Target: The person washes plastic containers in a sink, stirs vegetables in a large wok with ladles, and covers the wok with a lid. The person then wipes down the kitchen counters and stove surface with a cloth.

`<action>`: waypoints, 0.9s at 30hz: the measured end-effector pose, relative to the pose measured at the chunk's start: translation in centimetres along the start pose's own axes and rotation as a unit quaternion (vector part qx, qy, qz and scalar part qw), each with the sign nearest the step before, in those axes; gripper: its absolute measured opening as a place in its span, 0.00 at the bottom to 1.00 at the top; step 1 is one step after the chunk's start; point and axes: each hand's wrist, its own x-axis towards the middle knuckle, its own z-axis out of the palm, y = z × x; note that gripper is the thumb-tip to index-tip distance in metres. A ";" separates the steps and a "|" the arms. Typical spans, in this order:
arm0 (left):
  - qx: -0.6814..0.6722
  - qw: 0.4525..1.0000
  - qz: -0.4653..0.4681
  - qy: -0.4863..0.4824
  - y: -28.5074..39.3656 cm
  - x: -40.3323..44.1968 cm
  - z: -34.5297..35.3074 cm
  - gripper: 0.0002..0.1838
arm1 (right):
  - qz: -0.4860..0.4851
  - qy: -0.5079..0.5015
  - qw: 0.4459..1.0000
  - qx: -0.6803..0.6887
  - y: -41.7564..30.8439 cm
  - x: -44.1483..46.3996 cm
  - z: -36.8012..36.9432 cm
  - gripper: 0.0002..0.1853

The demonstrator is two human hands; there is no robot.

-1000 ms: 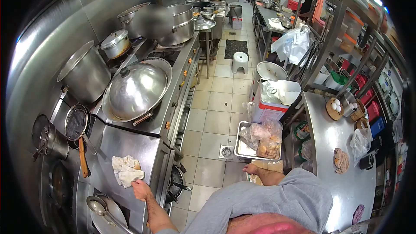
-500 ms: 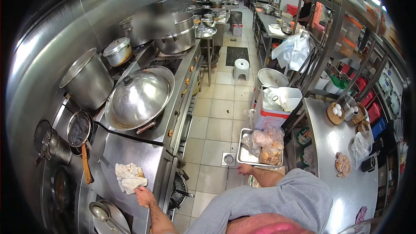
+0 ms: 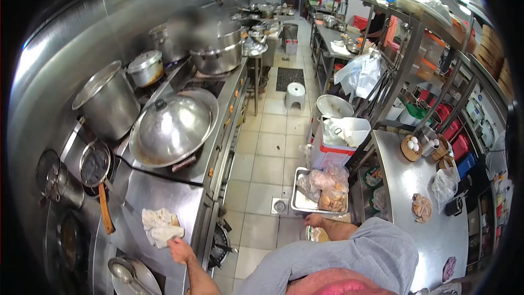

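A crumpled white cloth (image 3: pixel 161 228) lies on the steel counter (image 3: pixel 184 194) to my left. My left hand (image 3: pixel 180 250) is closed at the cloth's lower right corner, its fingers pinching the edge. My right hand (image 3: pixel 315 220) hangs low at the near edge of a metal tray (image 3: pixel 299 206). Its fingers are too small and curled away to show whether they hold anything. Plastic bags of pale food (image 3: pixel 331 190) fill the tray. Just below my right hand, a round lidded container (image 3: pixel 315 234) is partly hidden by my body.
A domed wok lid (image 3: pixel 172 125) covers a wok on the stove, beside a tall pot (image 3: pixel 107 101). Strainers (image 3: pixel 96 166) and a ladle (image 3: pixel 121 269) lie nearby. A white stool (image 3: pixel 295 95) stands in the aisle. The right-hand table (image 3: pixel 396 172) bears a basket of eggs (image 3: pixel 411 146).
The view has shifted slightly, moving most of the scene left. My right hand has moved right along the tray's near edge, and the round container shows more. My left hand stays at the cloth.
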 end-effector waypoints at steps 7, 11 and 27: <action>-0.016 0.999 0.008 -0.026 -1.0 0.5 1.1 0.12 | -0.072 0.020 0.996 0.042 -2.1 1.2 4.8 0.20; -0.015 1.000 -0.005 -0.021 -0.6 0.6 0.9 0.13 | -0.059 -0.048 0.991 0.111 -5.9 -0.3 5.7 0.18; -0.243 0.968 -0.022 0.060 -1.2 0.6 0.6 0.12 | -0.607 0.350 0.662 0.267 -38.9 -15.7 -22.1 0.09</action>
